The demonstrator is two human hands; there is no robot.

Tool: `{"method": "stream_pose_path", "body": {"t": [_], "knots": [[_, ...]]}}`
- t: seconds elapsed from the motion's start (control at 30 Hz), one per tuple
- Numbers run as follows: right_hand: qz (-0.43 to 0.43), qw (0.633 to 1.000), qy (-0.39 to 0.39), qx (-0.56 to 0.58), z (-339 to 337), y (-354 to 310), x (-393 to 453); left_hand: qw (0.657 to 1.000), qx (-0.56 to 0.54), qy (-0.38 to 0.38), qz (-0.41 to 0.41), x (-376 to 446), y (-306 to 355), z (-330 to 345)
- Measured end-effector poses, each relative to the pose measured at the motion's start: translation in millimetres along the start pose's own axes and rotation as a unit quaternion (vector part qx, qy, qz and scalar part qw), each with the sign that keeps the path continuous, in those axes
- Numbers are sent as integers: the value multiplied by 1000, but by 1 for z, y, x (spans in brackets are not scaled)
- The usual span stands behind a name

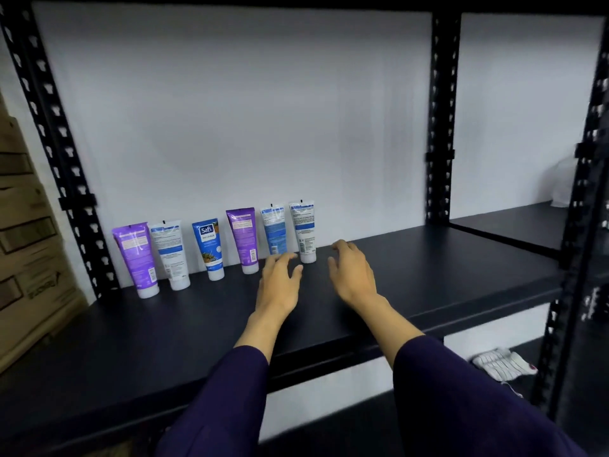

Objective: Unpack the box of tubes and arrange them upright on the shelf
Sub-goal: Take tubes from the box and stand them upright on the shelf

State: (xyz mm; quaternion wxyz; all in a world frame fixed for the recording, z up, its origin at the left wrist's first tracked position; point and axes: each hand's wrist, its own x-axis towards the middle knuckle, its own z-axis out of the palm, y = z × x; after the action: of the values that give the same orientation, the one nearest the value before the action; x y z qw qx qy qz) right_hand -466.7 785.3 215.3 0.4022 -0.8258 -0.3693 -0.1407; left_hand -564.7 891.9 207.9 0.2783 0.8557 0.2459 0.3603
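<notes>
Our fingers (290, 258) are loosely spread and hold nothing. The left hand (280, 278) hovers just in front of the fifth tube, a light blue one (273, 232), and may be brushing its base; we cannot tell for sure. The right hand (352, 268) is likewise open and empty, poised over the shelf (428, 268) just beside the last tube, a white one (303, 232).

Outward from there, we count six tubes standing cap-down in a row along the back wall of the shelf. Two are purple (135, 255) (244, 239). Two are white with blue bands: the one by our right hand and another second from the left (171, 252). One is dark blue, marked Safi (211, 249), and one is the light blue tube. All stand upright, leaning slightly against the wall.

We judge the task partly done: the row fills only the left part of the shelf, and the long stretch to the right has no tubes on it. The box being unpacked is out of view, so we cannot say how many tubes remain. Stacked cardboard cartons (26, 242) stand at the far left.
</notes>
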Motion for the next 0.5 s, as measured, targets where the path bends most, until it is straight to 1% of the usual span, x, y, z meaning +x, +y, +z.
{"method": "stream_pose_path", "body": {"t": [0.1,0.23,0.4,0.5], "knots": [[-7,999,13,-38,-47,13,-31,997,59,-18,48,-25,33,-6],[20,991,45,-122,-121,51,-75,987,85,-54,127,-54,96,13],[93,970,30,-222,-197,124,-143,963,93,-130,216,-113,178,86],[159,953,9,-257,-225,172,-188,945,99,-204,237,-157,213,148]]}}
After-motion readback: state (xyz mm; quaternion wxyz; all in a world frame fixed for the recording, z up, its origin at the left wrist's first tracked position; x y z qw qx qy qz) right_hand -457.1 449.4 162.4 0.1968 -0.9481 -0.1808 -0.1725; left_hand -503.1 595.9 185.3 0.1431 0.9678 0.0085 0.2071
